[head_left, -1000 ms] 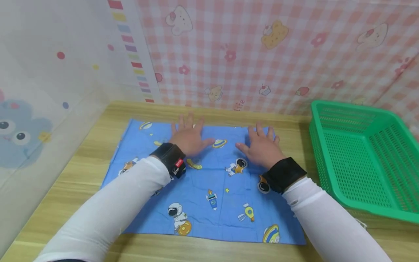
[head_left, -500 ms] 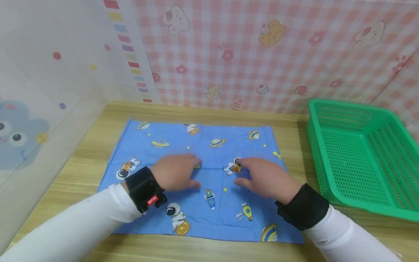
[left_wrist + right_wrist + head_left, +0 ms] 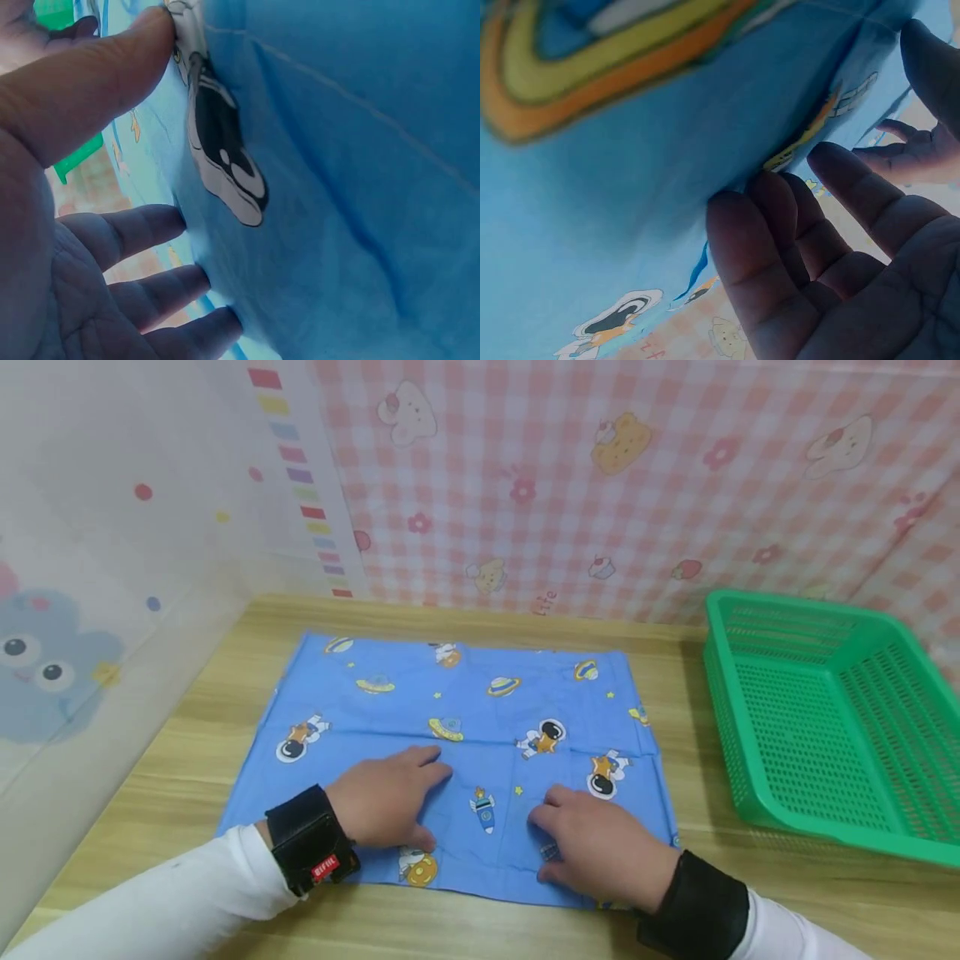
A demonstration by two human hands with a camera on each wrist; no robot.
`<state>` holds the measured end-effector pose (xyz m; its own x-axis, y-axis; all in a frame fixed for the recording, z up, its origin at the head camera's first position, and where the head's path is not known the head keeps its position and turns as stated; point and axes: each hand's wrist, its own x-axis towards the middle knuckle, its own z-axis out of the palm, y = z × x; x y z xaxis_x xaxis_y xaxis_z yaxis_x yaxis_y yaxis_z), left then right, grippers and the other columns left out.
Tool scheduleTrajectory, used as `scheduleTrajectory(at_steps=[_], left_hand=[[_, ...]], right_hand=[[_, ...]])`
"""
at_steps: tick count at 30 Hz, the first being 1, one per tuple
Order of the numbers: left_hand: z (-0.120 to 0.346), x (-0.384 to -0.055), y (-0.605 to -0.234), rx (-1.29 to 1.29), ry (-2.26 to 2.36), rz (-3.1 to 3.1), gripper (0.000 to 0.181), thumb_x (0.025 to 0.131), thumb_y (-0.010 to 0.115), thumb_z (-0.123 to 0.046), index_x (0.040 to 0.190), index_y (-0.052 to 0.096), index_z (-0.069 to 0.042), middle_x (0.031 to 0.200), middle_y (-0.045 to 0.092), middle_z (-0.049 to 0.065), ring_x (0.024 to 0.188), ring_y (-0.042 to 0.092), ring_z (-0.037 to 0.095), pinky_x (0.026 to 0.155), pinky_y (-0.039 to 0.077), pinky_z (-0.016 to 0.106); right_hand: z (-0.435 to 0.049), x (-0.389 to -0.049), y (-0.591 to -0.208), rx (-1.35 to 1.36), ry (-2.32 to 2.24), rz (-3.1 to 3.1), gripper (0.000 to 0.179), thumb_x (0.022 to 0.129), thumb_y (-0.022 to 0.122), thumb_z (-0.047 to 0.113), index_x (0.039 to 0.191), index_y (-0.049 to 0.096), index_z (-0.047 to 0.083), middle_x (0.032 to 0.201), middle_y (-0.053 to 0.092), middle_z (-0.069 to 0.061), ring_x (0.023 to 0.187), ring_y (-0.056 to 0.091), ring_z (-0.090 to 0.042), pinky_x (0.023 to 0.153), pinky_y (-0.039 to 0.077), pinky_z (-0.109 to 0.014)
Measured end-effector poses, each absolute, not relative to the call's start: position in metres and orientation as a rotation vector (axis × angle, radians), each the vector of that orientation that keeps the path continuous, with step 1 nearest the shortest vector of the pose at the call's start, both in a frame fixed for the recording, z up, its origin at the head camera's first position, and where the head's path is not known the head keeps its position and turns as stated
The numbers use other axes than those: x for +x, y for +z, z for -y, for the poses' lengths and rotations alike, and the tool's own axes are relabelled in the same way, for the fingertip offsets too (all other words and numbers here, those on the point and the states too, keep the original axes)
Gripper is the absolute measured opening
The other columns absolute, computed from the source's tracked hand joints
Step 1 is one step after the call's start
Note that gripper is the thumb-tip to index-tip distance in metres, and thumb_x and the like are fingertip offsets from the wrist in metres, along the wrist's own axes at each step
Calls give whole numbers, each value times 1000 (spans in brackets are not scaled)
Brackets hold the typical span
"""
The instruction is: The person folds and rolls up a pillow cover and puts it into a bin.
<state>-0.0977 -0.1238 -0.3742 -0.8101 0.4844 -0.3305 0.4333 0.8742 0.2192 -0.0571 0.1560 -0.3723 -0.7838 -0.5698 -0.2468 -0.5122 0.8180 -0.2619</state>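
Note:
A blue cloth (image 3: 480,710) printed with astronauts, planets and rockets lies spread flat on the wooden table, with crease lines across it. On its near left part rests my left hand (image 3: 382,802), fingers spread and thumb toward the near edge. My right hand (image 3: 603,847) touches the near right part, its fingers slightly bent. In the left wrist view the thumb and fingertips (image 3: 196,279) meet the cloth (image 3: 337,247) well apart from each other. The right wrist view has the fingertips (image 3: 731,217) against the cloth (image 3: 622,217), with no fold gripped between them.
A green plastic basket (image 3: 795,827) with slatted sides stands on the table (image 3: 180,760) to the right of the cloth. Behind rises a pink checked wall covering (image 3: 465,460); a white one (image 3: 187,435) closes off the left side.
Both hands have slid from the cloth's far side toward me, to its near part. The cloth's near edge is drawn slightly inward; the basket stays put.

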Motion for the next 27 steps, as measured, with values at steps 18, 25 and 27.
scheduleTrajectory(at_steps=[18,25,27], left_hand=[[104,-74,-368,1104,135,-2623,45,83,88,-40,121,72,-20,114,66,-4,97,64,12,87,59,35],[101,-67,-375,1146,167,-2573,35,87,83,-44,113,69,-25,99,55,-9,87,51,8,78,54,30],[101,-68,-376,1153,175,-2578,29,90,80,-41,111,69,-24,98,55,-8,87,51,9,77,53,30]], right_hand=[[-142,-55,-370,-960,-211,-2626,26,88,85,34,108,75,19,98,63,8,86,56,-8,81,56,-33],[-130,-46,-373,-1112,-215,-2578,13,92,81,27,102,76,20,94,58,9,81,49,-7,76,53,-28],[-128,-46,-374,-1117,-207,-2582,13,92,80,27,101,76,19,93,58,9,80,49,-7,75,52,-28]])
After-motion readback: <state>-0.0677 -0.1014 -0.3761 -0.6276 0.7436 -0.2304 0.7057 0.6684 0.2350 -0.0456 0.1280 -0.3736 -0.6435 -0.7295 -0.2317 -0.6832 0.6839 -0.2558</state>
